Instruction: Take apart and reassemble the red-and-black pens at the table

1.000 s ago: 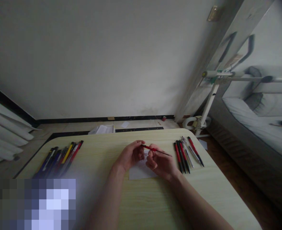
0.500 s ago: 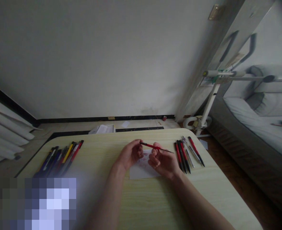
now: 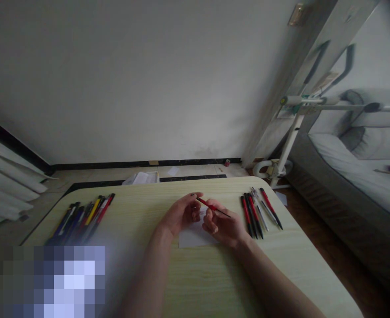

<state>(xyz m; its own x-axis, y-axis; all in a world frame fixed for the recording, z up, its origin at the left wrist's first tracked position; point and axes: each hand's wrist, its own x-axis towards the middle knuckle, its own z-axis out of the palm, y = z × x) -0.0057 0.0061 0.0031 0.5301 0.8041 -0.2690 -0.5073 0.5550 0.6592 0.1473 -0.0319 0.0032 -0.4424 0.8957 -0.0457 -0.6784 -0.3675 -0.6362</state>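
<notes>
A thin red pen [image 3: 212, 207] with a dark tip is held between both hands above a white sheet of paper [image 3: 191, 237] on the pale wooden table [image 3: 195, 282]. My left hand [image 3: 181, 213] pinches the pen's left end with its fingers curled. My right hand [image 3: 221, 226] grips the pen's middle, fingers closed, the dark tip sticking out to the right. To the right of my right hand lies a row of several red and black pens [image 3: 259, 209]. A larger bunch of coloured pens [image 3: 82, 215] lies at the table's left.
A blurred patch [image 3: 44, 282] covers the table's near left corner. Beyond the far edge lie papers [image 3: 141, 178] on the floor by the wall. A white metal stand [image 3: 285, 145] and a grey sofa [image 3: 357, 159] are to the right.
The red pen has tilted a little and shifted slightly down and left with both hands; the hands keep hold of it over the paper.
</notes>
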